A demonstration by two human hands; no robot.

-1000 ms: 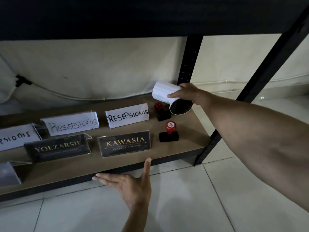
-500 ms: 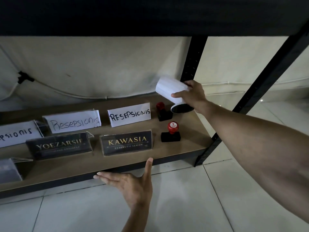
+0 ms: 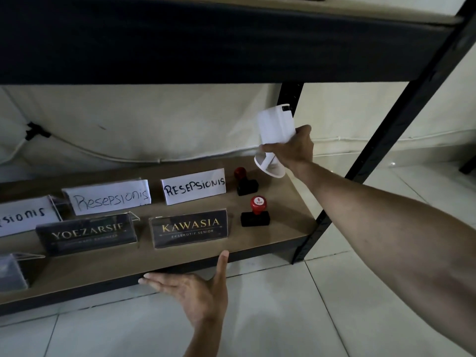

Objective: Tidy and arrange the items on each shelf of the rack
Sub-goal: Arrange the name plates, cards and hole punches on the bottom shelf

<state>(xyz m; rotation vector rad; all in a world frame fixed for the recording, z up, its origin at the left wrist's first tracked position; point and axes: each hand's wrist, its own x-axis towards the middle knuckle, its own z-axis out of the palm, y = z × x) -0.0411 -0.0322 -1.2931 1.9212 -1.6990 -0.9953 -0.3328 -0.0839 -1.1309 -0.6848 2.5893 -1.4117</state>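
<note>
Right hand (image 3: 292, 150) has its fingers wrapped around a white paper cup (image 3: 274, 140), held upside down above the back right corner of the shelf (image 3: 286, 199). Left hand (image 3: 198, 295) is spread flat, holding nothing. Risky bit: setting it down could clip the red-topped stamp (image 3: 244, 181) just beside it, or squash the thin cup

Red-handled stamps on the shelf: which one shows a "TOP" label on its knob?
The front stamp, nearest the shelf edge beside the KAWASIA nameplate. The rear stamp shows a plain red knob.
</note>
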